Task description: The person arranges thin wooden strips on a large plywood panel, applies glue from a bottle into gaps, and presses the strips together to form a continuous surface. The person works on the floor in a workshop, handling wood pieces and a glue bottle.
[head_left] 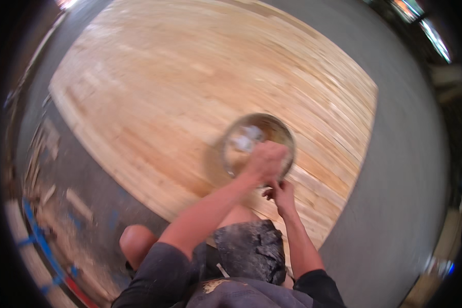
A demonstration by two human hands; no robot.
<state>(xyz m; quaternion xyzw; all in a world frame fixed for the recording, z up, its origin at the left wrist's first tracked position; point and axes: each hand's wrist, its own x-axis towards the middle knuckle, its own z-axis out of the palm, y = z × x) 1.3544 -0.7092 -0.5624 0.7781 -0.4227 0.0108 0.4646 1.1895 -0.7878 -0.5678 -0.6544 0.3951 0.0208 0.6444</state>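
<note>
On the large laminated wood panel (190,92), which lies flat on the grey floor (395,169), a round metal bowl (231,154) is set near the panel's right-hand edge, just ahead of the person's knees. Pale, whitish material (246,137) is seen inside the bowl; its nature cannot be told through the motion blur. The left hand (266,161) is lowered into the bowl, fingers curled downward over the contents; whether anything is enclosed in its grip cannot be told. The right hand (282,195) is placed at the bowl's near rim, fingers loosely bent and touching or just beside the metal, with nothing visibly clasped. A dark, dusted cloth (251,251) is draped over the lap. Wood offcuts (51,192) are scattered on the floor at the left.

For the step to be done well, the bowl should be steadied firmly at the rim by the right hand while the left works inside. Movements are best kept within the bowl wall, so that material is not spilled onto the panel.
</note>
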